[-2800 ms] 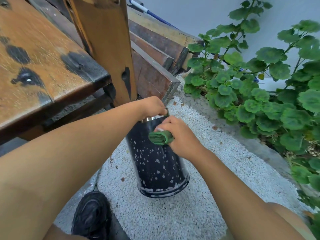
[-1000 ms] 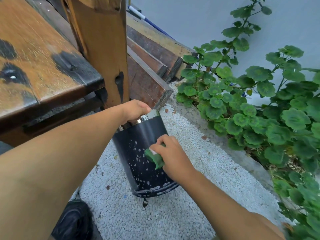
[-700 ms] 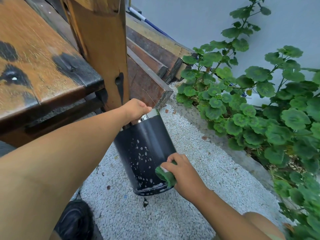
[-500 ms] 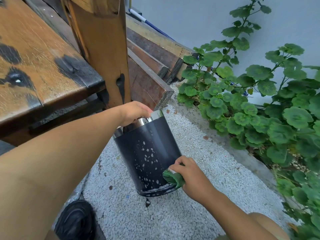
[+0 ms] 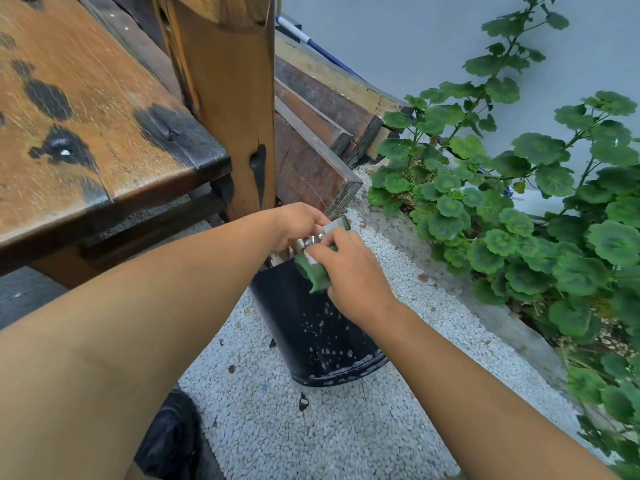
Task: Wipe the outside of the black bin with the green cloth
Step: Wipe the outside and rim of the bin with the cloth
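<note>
The black bin (image 5: pixel 311 334) stands tilted on white gravel, its side speckled with white foam spots and a foam line near the base. My left hand (image 5: pixel 296 225) grips its shiny metal rim at the top. My right hand (image 5: pixel 349 275) holds the bunched green cloth (image 5: pixel 313 271) pressed against the upper part of the bin's wall, just under the rim. The top of the bin is mostly hidden behind both hands.
A worn wooden table (image 5: pixel 86 116) and its thick leg (image 5: pixel 232 109) stand right behind the bin. Stacked planks (image 5: pixel 318 133) lie beyond. Leafy green plants (image 5: pixel 519 220) fill a concrete-edged bed on the right. A black shoe (image 5: pixel 169 441) rests on the gravel (image 5: pixel 311 427).
My right hand has swept the cloth from the bin's base up to just under the rim. My left hand has kept its grip on the rim.
</note>
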Tool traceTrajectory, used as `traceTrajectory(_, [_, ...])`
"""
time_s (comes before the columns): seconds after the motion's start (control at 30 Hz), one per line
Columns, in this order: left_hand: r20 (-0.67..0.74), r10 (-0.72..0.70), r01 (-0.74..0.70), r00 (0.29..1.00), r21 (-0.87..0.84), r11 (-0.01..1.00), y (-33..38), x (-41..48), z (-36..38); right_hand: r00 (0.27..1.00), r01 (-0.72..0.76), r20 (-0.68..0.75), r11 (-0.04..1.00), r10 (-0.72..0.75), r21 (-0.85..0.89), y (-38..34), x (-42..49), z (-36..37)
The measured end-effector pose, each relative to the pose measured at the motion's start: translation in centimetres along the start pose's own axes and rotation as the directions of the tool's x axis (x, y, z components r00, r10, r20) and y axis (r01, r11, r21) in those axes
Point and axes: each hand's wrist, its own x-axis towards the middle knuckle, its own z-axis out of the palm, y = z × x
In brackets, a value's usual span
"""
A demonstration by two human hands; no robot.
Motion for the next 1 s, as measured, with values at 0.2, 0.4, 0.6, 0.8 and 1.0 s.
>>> traceTrajectory(0.2, [-0.01,0.046,-0.046,0.999,0.04,0.998,0.7,0.0,1.0,0.998,-0.065,-0.028,0.996,0.063,-0.066,0.8,1.9,2.1])
traceTrajectory(0.4, [-0.072,0.091,-0.084,0.993,0.089,0.992,0.3,1.0,0.4,0.998,-0.049,0.022,0.996,0.051,-0.076,1.6,1.7,2.6])
traceTrajectory(0.6, [-0.147,0.117,-0.1,0.982,0.119,0.988,-0.3,1.7,0.2,0.992,-0.104,0.062,0.992,0.108,-0.068,2.3,-2.7,4.7])
traceTrajectory(0.8, [-0.161,0.13,-0.111,0.978,0.122,0.986,-0.3,1.8,0.4,0.979,-0.18,0.088,0.983,0.182,-0.034,2.8,-7.7,6.3])
traceTrajectory(1.0, [-0.144,0.13,-0.11,0.981,0.139,0.984,0.0,1.3,0.8,0.982,-0.146,0.114,0.987,0.153,-0.069,3.0,-11.0,7.1])
